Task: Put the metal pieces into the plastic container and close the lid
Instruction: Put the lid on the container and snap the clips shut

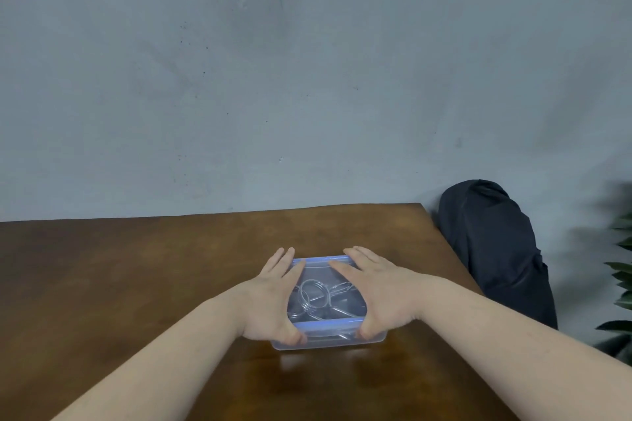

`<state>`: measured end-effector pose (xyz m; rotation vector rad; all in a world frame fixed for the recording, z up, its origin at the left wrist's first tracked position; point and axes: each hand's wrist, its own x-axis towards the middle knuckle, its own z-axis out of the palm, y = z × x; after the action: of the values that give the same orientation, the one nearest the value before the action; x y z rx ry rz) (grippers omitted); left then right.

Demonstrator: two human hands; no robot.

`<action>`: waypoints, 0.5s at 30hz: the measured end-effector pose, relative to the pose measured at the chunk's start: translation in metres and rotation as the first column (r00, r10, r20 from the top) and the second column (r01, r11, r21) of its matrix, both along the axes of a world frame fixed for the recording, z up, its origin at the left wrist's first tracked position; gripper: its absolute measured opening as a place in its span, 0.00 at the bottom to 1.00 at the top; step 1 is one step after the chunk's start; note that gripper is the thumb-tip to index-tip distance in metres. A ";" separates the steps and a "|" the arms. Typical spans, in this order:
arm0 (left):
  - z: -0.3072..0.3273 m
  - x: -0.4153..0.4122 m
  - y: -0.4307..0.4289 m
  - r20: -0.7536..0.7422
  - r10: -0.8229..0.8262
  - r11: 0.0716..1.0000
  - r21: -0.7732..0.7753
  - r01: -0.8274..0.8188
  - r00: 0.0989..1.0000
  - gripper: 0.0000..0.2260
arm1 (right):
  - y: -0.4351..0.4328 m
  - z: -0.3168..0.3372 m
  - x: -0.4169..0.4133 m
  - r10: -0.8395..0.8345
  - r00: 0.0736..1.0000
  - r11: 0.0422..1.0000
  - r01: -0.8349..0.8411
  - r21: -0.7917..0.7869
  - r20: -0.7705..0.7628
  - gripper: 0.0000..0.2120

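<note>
Two bare hands clasp a clear plastic container (328,340) from either side on a brown wooden table (136,270). The left hand (273,297) wraps the container's left end, its fingers stretched along the far-left edge and its thumb hooked over the near-left corner. The right hand (379,290) mirrors it on the right end, fingers spread flat across the far-right part of the top and thumb pressed against the near-right corner. Both hands are closed on the box rather than hanging free.

A translucent lid (318,267) with a blue rim sits on top of the container, lying flat beneath the palms; whether its edges are fully snapped down cannot be told from this view. Through the lid, the metal pieces (318,297) show inside: shiny bent-wire shapes, among them a round ring, heaped together on the container's floor.

The container stands near the middle of the table, toward its right half and well back from the near edge. Beyond the table's far-right corner, a dark fabric bundle (496,249) leans against a scuffed grey wall (307,61). Green plant leaves (620,284) show at the far right edge of the scene.
</note>
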<state>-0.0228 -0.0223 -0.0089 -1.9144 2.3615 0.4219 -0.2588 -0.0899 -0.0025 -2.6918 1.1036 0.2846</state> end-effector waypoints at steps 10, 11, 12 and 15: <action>-0.006 0.006 0.011 -0.123 0.045 0.999 -0.003 -0.046 0.991 0.60 | 0.014 -0.017 -0.016 -0.071 0.960 0.997 0.056 0.061 0.273 0.50; -0.007 0.004 0.013 -0.120 0.046 0.999 -0.023 -0.049 0.992 0.59 | 0.015 -0.017 -0.016 -0.064 0.957 0.998 0.053 0.046 0.281 0.48; -0.010 0.002 0.014 -0.126 0.049 0.997 -0.048 -0.056 0.991 0.58 | 0.016 -0.019 -0.016 -0.056 0.955 0.998 0.048 0.035 0.291 0.48; -0.009 0.000 0.017 -0.145 0.070 0.995 -0.056 -0.079 0.987 0.57 | 0.020 -0.017 -0.019 -0.059 0.947 0.998 0.050 0.038 0.316 0.47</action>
<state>-0.0233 -0.0057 -0.0182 -2.0712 2.4215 0.5143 -0.2776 -0.0697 -0.0198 -2.5561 1.0615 -0.1388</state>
